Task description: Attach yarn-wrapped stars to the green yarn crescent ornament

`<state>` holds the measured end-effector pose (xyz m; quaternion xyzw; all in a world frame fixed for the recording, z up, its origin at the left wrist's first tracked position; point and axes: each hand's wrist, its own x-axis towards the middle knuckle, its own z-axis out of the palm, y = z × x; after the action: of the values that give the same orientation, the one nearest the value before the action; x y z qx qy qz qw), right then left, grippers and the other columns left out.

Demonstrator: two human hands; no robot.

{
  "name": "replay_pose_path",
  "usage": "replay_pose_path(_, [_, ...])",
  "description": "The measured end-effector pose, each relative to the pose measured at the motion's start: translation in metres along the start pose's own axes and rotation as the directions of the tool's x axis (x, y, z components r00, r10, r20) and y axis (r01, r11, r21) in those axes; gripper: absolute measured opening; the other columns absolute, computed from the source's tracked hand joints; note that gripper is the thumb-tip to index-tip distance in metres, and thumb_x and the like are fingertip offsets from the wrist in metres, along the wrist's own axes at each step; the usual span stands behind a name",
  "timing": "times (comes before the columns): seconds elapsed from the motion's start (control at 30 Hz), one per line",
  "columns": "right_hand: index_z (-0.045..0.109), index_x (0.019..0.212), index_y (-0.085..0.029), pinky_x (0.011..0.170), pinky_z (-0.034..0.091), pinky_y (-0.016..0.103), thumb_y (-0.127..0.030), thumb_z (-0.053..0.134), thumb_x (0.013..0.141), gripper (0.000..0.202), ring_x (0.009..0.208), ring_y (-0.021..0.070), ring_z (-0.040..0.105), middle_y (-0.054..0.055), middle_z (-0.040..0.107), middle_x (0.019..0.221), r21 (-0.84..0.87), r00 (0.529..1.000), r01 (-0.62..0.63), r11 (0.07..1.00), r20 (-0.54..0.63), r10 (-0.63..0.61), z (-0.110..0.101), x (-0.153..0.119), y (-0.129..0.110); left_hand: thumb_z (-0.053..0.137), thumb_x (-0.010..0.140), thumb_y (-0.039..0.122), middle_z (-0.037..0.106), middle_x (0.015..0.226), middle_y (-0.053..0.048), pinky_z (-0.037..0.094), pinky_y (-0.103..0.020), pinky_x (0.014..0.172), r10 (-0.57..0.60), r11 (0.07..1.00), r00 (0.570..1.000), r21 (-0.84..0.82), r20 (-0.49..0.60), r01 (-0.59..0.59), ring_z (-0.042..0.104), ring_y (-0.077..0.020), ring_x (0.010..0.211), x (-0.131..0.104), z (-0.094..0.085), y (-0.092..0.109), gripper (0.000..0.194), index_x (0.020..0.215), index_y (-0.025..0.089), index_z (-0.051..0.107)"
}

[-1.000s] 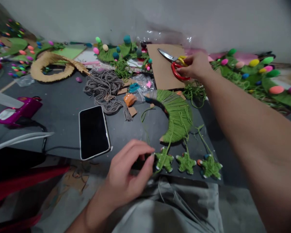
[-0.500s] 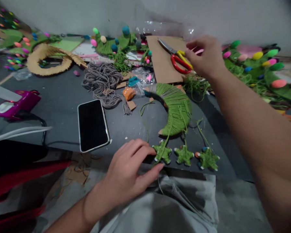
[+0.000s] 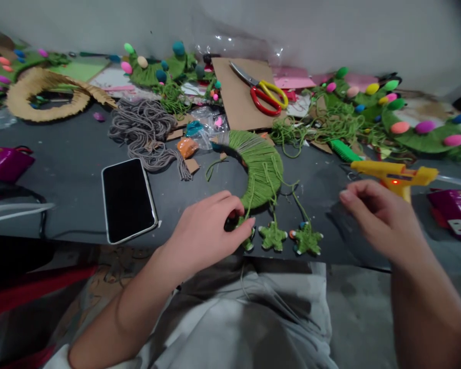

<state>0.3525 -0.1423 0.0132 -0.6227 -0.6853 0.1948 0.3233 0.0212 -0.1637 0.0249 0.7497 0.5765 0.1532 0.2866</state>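
My left hand is curled at the table's front edge, its fingers closed on the leftmost green yarn-wrapped star, which they partly hide. Two more stars, a middle star and a right star, lie beside it, with small coloured beads by the right one. Green strands link the stars to a crescent wound with green yarn. My right hand, loosely curved with nothing visible in it, hovers just in front of a yellow hot glue gun with a lit red light.
Red-and-yellow scissors lie on cardboard at the back. A phone, grey yarn and a straw-coloured ring are to the left. Purple devices sit at both sides. Decorated green wreaths line the wall.
My right hand has left the scissors and come down to the right, near the glue gun. My left hand has closed in on the leftmost star. The view has shifted rightward.
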Motion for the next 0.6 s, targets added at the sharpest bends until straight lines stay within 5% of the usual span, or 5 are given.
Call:
replay_pose_path(0.1, [0.064,0.076,-0.022,0.048,0.036,0.026,-0.058,0.064,0.091,0.039,0.051,0.0134,0.048,0.0,0.058,0.06,-0.078,0.986,-0.142,0.987,-0.104,0.134,-0.013,-0.028,0.018,0.063,0.096,0.05,0.066,0.088,0.002,0.035,-0.033,0.068,-0.011,1.0,1.0,0.012,0.006,0.011,0.057,-0.0158,0.076,0.003,-0.002,0.001,0.029,0.085,0.025,0.073])
replay_pose_path(0.2, [0.068,0.072,-0.021,0.054,0.038,0.03,-0.06,0.067,0.089,0.042,0.054,0.0154,0.05,0.002,0.058,0.06,-0.189,0.917,-0.284,0.94,-0.34,0.209,-0.022,-0.046,0.035,0.062,0.096,0.048,0.066,0.082,0.002,0.032,-0.033,0.065,-0.033,0.999,0.999,0.013,-0.008,0.033,0.056,-0.0155,0.073,0.006,-0.004,0.001,0.03,0.078,0.026,0.075])
replay_pose_path(0.33, [0.08,0.101,-0.018,0.066,0.047,0.037,-0.063,0.07,0.083,0.05,0.066,0.0213,0.059,0.006,0.067,0.078,-0.32,0.797,-0.404,0.857,-0.583,0.159,-0.035,-0.043,0.064,0.064,0.094,0.042,0.067,0.079,0.001,0.032,-0.032,0.064,-0.038,0.995,0.998,-0.098,-0.041,0.034,0.055,-0.0153,0.072,0.007,-0.001,-0.001,0.028,0.075,0.024,0.075])
replay_pose_path(0.47, [0.081,0.113,-0.01,0.082,0.051,0.048,-0.077,0.058,0.078,0.079,0.085,0.0317,0.063,0.012,0.066,0.081,-0.512,0.857,-0.396,0.762,-0.505,0.105,-0.05,-0.019,0.089,0.065,0.094,0.04,0.066,0.074,0.002,0.033,-0.031,0.062,-0.031,0.975,0.994,-0.22,-0.108,0.007,0.053,-0.0138,0.067,0.01,0.003,-0.002,0.027,0.075,0.023,0.073])
replay_pose_path(0.6, [0.079,0.096,-0.015,0.073,0.047,0.044,-0.083,0.061,0.065,0.077,0.077,0.0277,0.059,0.012,0.067,0.085,-0.5,0.897,-0.412,0.762,-0.369,0.243,-0.052,0.008,0.096,0.064,0.095,0.045,0.065,0.07,0.003,0.033,-0.031,0.062,-0.043,0.98,0.988,-0.2,-0.148,0.013,0.052,-0.0132,0.065,0.011,0.0,0.0,0.033,0.072,0.022,0.069])
